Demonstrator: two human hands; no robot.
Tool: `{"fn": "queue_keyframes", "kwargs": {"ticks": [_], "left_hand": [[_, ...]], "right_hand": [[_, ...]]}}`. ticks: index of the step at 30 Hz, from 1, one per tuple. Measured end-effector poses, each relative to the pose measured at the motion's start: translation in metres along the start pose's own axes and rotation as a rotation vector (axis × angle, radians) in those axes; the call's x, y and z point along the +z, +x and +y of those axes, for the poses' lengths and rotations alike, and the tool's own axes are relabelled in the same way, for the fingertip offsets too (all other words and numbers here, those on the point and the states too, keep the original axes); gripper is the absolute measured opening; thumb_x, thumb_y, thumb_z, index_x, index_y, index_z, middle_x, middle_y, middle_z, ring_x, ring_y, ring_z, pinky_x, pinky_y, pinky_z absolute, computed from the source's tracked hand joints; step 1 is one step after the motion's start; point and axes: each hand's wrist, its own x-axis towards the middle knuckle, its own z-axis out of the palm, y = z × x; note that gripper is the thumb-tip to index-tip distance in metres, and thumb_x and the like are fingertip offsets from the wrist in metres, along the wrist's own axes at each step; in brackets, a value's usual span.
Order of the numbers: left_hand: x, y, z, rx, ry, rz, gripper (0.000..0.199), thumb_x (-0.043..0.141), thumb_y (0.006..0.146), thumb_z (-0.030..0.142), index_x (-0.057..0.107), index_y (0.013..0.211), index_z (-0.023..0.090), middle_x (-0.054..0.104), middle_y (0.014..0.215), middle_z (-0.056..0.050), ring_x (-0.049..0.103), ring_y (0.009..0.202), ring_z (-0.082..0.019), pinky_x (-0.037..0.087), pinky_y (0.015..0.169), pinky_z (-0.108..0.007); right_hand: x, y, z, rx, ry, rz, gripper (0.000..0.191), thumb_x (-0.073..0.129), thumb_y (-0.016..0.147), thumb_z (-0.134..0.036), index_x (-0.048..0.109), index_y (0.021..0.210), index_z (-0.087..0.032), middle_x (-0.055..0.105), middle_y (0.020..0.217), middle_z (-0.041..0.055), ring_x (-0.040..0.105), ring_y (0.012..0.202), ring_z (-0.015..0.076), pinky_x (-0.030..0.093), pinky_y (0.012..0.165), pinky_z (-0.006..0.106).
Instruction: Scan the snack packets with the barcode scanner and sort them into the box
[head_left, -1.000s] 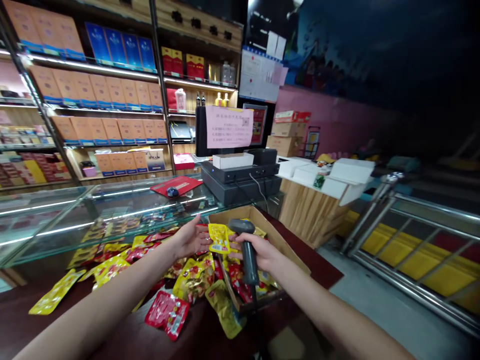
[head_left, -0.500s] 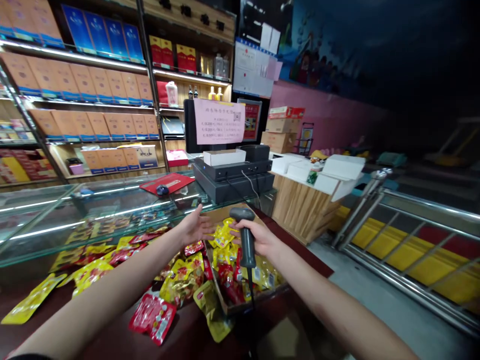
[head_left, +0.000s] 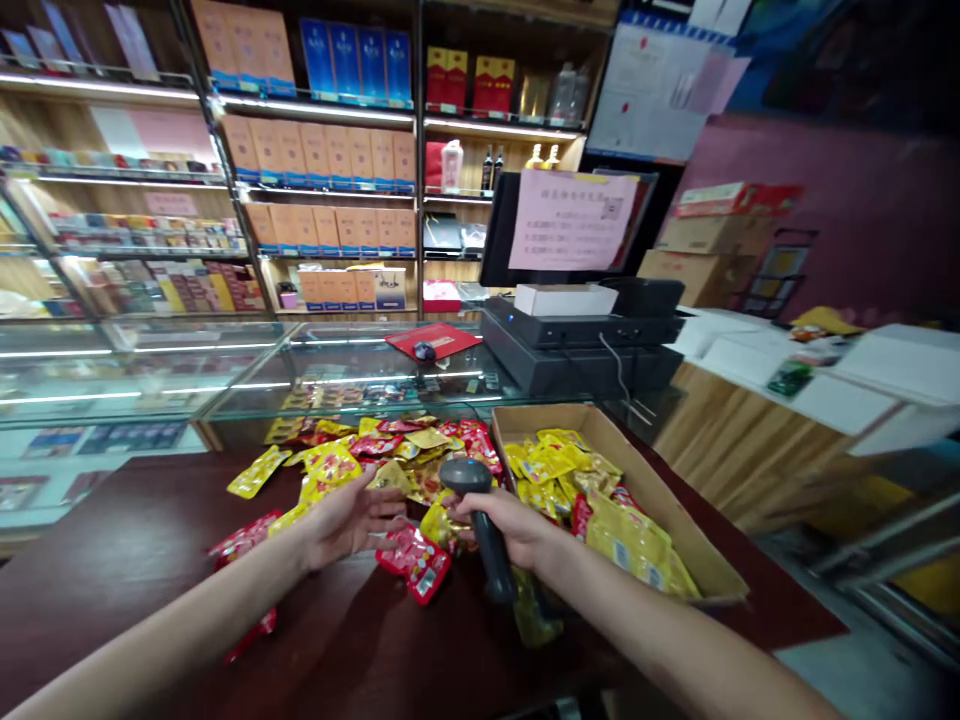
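Note:
My right hand (head_left: 510,520) is wrapped round the handle of a dark grey handheld scanner (head_left: 491,555), whose head points up and away. To its left, my left hand (head_left: 349,518) has its fingers spread and holds nothing. Beneath and beyond both hands lies a loose heap of yellow and red snack packets (head_left: 405,445). One red packet (head_left: 415,562) rests on the dark red tabletop (head_left: 300,650) just below my left fingertips. Right of the scanner, an open cardboard box (head_left: 660,480) holds more yellow and red packets (head_left: 551,460).
Behind the heap runs a glass counter (head_left: 247,385) with a mouse (head_left: 424,351) on a red mat (head_left: 457,340). A monitor (head_left: 495,235) stands above a black cash drawer (head_left: 570,365). White boxes (head_left: 847,400) sit on a wooden counter at the right.
The view has swung left, so shelves and box appear further right. Both hands have come away from over the box to the loose packets left of it. The scanner stays in my right hand.

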Motion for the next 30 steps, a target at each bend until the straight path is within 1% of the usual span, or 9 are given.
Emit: {"fn": "queue_keyframes", "kwargs": {"ticks": [3,5,9,13,17,20,23,26,30], "left_hand": [[-0.024,-0.014,-0.024,-0.054,0.001,0.024,0.061,0.05,0.078,0.059,0.052,0.113,0.01,0.062,0.106,-0.015,0.062,0.094,-0.028,0.044,0.085,-0.043],[-0.033,-0.019,-0.04,-0.104,0.001,0.029,0.06,0.052,0.075,0.062,0.055,0.105,0.009,0.064,0.097,-0.014,0.064,0.087,-0.028,0.045,0.081,-0.042],[-0.036,-0.015,-0.062,-0.156,-0.062,0.05,0.058,0.052,0.074,0.063,0.057,0.094,0.009,0.064,0.102,-0.02,0.063,0.094,-0.03,0.045,0.084,-0.04],[-0.032,-0.006,-0.07,-0.116,-0.092,0.042,0.052,0.054,0.077,0.057,0.058,0.097,0.009,0.063,0.108,-0.018,0.062,0.096,-0.026,0.046,0.083,-0.036],[-0.031,-0.002,-0.074,-0.085,-0.046,0.05,0.04,0.064,0.076,0.044,0.061,0.096,0.01,0.066,0.098,-0.014,0.065,0.086,-0.022,0.048,0.077,-0.032],[-0.03,0.001,-0.073,-0.039,-0.014,0.065,0.031,0.071,0.072,0.033,0.061,0.091,0.01,0.068,0.092,-0.012,0.067,0.079,-0.02,0.05,0.073,-0.031],[-0.024,0.005,-0.069,0.026,-0.03,0.077,0.028,0.073,0.071,0.03,0.061,0.088,0.011,0.069,0.084,-0.009,0.067,0.071,-0.018,0.051,0.073,-0.032],[-0.015,0.009,-0.06,0.062,-0.037,0.066,0.026,0.073,0.071,0.027,0.059,0.087,0.012,0.069,0.075,-0.006,0.065,0.061,-0.015,0.053,0.074,-0.034],[-0.008,0.016,-0.036,0.099,0.03,0.078,0.031,0.075,0.068,0.023,0.059,0.092,0.012,0.071,0.082,-0.009,0.068,0.071,-0.02,0.054,0.074,-0.036]], "right_hand": [[0.014,0.007,0.014,0.032,-0.036,-0.01,0.015,0.061,0.056,-0.013,0.062,0.071,-0.015,0.058,0.06,-0.0019,0.05,0.053,0.0086,0.038,0.051,0.019],[0.022,0.009,0.021,0.011,-0.084,-0.01,0.015,0.061,0.055,-0.011,0.062,0.07,-0.014,0.058,0.059,-0.0023,0.047,0.052,0.0079,0.035,0.051,0.019],[0.037,0.006,0.03,-0.021,-0.141,0.005,0.016,0.058,0.053,-0.008,0.062,0.067,-0.015,0.058,0.057,-0.004,0.046,0.054,0.0091,0.034,0.054,0.021],[0.045,0.003,0.037,-0.054,-0.139,0.056,0.016,0.058,0.051,-0.009,0.062,0.066,-0.015,0.06,0.059,-0.0041,0.049,0.057,0.0103,0.037,0.06,0.022],[0.046,0.003,0.043,-0.057,-0.065,0.048,0.02,0.059,0.053,-0.013,0.064,0.072,-0.015,0.064,0.065,-0.0023,0.054,0.062,0.0125,0.04,0.064,0.024],[0.046,0.003,0.048,-0.079,-0.095,0.076,0.02,0.06,0.055,-0.016,0.065,0.074,-0.016,0.063,0.063,-0.0025,0.053,0.06,0.0127,0.04,0.062,0.025],[0.048,0.001,0.051,-0.128,-0.129,0.08,0.018,0.059,0.055,-0.015,0.065,0.072,-0.015,0.063,0.063,-0.0026,0.054,0.062,0.0135,0.04,0.064,0.025],[0.049,-0.003,0.049,-0.207,-0.13,0.029,0.021,0.059,0.057,-0.015,0.067,0.077,-0.015,0.067,0.072,-0.0004,0.058,0.075,0.017,0.042,0.073,0.027],[0.049,-0.007,0.038,-0.277,-0.104,0.031,0.033,0.063,0.059,-0.017,0.066,0.092,-0.015,0.07,0.085,0.0014,0.06,0.086,0.0193,0.043,0.081,0.03]]}}
